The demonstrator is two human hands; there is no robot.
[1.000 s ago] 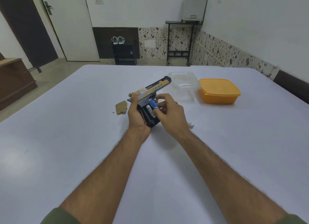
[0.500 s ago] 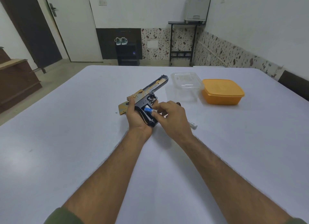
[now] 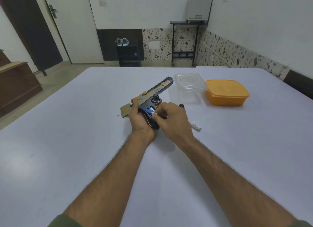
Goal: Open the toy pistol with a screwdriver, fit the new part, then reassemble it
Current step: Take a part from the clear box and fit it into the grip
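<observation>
Head view gives us the white table [image 3: 71, 159] first, broad and bare toward us and to the left, its far edge well beyond the work and its right edge running off out of view; so we judge there is plenty of room to move our forearms, and the only crowding sits to the right and beyond. There an orange lidded box [image 3: 227, 93] stands touching or just beside a clear plastic tub [image 3: 188, 87], both near the muzzle, so we would keep any swing of the barrel short of them. Next in size, the toy pistol [image 3: 152, 96] is held over the middle of the table, barrel pointing away and to the right, grip opened toward us. Our left hand [image 3: 140, 120] wraps its fingers round the back of the grip and holds it. Our right hand [image 3: 171, 118] has its fingers curled, pinching a blue battery [image 3: 150, 111] at the open grip cavity. We judge the step is seating this new part: we should keep the pistol steady, press the battery flat along its bay rather than at an angle, and check polarity, which we cannot read here. A detached grip panel [image 3: 125, 110] lies just left of the left hand, a white battery [image 3: 195, 125] to the right of the right hand, both within easy reach.
</observation>
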